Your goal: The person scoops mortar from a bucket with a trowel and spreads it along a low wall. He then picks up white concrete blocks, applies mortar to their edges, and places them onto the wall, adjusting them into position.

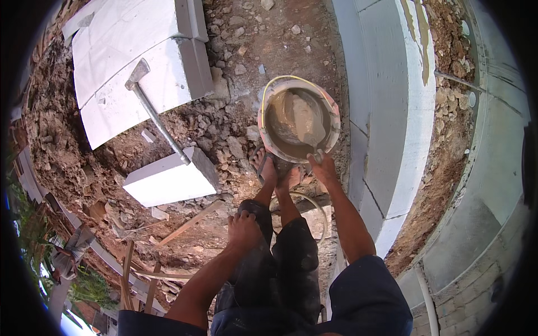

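The trowel (pixel 308 127) was held in the bucket (pixel 334 124) by the right hand (pixel 322 166), fingers wrapped around its handle (pixel 320 152); the left hand (pixel 245 228), fingers loosely bent, was propped on the knee (pixel 259 209), presumably for balance.

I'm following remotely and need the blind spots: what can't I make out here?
Head view, bucket: its inside bottom, covered by mortar.
Head view, tool at the right hand: blade outline, unclear amid mortar.
Head view, left hand: palm, turned down toward the knee.
Head view, block stack: far end, cut off by the top edge.
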{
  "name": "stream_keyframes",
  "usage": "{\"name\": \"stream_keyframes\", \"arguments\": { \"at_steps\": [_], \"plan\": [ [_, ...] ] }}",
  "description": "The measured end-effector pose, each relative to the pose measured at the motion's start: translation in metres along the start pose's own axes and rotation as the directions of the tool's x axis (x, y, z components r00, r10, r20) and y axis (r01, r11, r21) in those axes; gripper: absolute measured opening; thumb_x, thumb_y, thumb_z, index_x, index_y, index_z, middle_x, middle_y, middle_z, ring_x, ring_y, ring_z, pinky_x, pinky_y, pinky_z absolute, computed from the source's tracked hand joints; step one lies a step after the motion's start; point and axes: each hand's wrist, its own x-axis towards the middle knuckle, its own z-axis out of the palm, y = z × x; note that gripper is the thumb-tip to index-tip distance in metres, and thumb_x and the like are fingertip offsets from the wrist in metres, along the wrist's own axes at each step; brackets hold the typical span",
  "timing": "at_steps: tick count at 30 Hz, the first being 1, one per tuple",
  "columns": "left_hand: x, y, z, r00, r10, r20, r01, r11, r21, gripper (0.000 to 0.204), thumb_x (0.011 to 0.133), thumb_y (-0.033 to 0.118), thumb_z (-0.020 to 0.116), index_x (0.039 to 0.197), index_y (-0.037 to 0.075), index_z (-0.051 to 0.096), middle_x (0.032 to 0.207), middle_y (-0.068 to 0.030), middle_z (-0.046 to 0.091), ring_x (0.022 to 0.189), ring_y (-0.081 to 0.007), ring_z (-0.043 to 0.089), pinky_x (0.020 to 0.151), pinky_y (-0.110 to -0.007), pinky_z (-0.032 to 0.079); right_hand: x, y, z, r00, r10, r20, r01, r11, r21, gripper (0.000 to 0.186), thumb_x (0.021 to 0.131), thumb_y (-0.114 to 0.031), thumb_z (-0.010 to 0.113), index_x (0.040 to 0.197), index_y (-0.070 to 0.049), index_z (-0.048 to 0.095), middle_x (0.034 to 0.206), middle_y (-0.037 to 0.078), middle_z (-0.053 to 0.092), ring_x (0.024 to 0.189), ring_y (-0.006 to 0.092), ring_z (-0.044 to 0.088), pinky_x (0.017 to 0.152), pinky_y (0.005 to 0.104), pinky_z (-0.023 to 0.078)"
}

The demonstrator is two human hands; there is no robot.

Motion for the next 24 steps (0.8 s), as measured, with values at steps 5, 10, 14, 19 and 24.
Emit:
{"name": "stream_keyframes", "arguments": {
  "at_steps": [5,10,14,19,24],
  "plan": [
    [0.017,0.007,-0.006,0.995,0.028,-0.093,-0.027,1.000,0.002,0.040,0.082,0.024,0.057,0.116,0.004,0.066,0.121,-0.0177,0.059,0.119,-0.0355,0.053,0.106,-0.053,0.032,-0.030,-0.021,-0.041,0.904,0.137,0.405,-0.278,0.907,0.315,0.039,0.085,-0.023,0.067,0.114,0.002,0.063,0.094,0.013,0.066,0.081,0.0191,0.063,0.064,0.0332,0.053],
    [0.009,0.023,0.003,0.989,0.076,-0.126,-0.063,0.993,0.104,0.040,0.084,0.026,0.058,0.120,0.008,0.064,0.124,-0.0150,0.059,0.123,-0.0341,0.051,0.106,-0.055,0.032,-0.078,-0.078,-0.113,0.961,-0.127,0.244,-0.037,0.820,0.571,0.039,0.087,-0.018,0.062,0.120,0.003,0.058,0.091,0.007,0.063,0.076,0.0162,0.061,0.057,0.0290,0.050],
    [0.012,0.028,0.001,0.994,0.058,-0.090,-0.045,0.989,0.139,0.045,0.085,0.029,0.058,0.126,0.009,0.060,0.128,-0.0143,0.058,0.126,-0.0338,0.049,0.108,-0.056,0.029,-0.080,-0.163,-0.224,0.977,-0.214,-0.015,0.169,0.721,0.672,0.034,0.091,-0.019,0.053,0.118,0.002,0.055,0.090,0.008,0.058,0.064,0.0151,0.059,0.054,0.0314,0.051],
    [0.014,0.012,0.010,0.986,0.050,-0.162,-0.048,0.999,0.016,0.045,0.083,0.028,0.058,0.123,0.009,0.063,0.130,-0.0159,0.056,0.128,-0.0345,0.047,0.110,-0.056,0.027,0.012,-0.272,-0.313,0.903,-0.112,-0.415,0.180,0.975,0.127,0.039,0.088,-0.022,0.052,0.118,0.002,0.052,0.088,0.013,0.061,0.067,0.0219,0.062,0.060,0.0356,0.052],
    [0.008,0.011,-0.017,0.994,-0.010,-0.113,0.000,0.996,-0.088,0.043,0.084,0.029,0.058,0.122,0.009,0.064,0.131,-0.0162,0.056,0.129,-0.0336,0.047,0.110,-0.056,0.027,0.135,-0.337,-0.369,0.806,-0.229,-0.547,0.116,0.966,-0.232,0.045,0.081,-0.032,0.060,0.105,0.007,0.067,0.101,0.027,0.069,0.095,0.0398,0.068,0.085,0.0441,0.052]
  ]
}}
